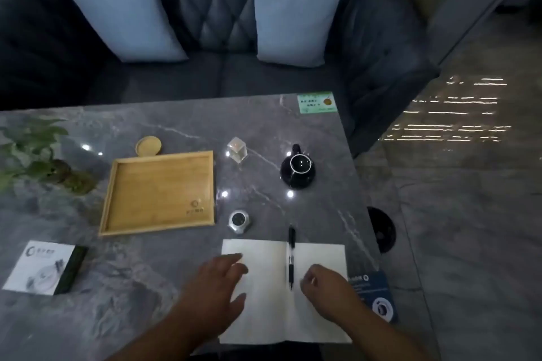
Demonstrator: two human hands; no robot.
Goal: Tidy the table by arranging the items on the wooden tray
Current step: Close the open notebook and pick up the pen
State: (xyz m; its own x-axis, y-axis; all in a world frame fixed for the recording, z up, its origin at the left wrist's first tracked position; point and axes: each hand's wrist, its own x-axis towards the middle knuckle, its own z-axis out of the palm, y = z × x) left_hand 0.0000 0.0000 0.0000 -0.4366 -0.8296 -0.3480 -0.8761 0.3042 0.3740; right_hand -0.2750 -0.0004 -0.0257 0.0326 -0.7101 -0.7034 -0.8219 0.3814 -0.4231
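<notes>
Overhead, a polished grey marble table (132, 302) fronts a dark tufted sofa (205, 23); tiled floor (454, 214) lies open past its right edge. The square, raised-rim wooden tray (159, 193) sits left of centre, with a glossy black teapot (297, 173), a clear glass block (237, 149) and a small metal tin (239, 221) standing apart to its right. The left hand (217, 287), fingers spread, rests on the open notebook (264, 322). The right hand (325, 287), loosely curled, grips nothing beside the pen (291, 258).
</notes>
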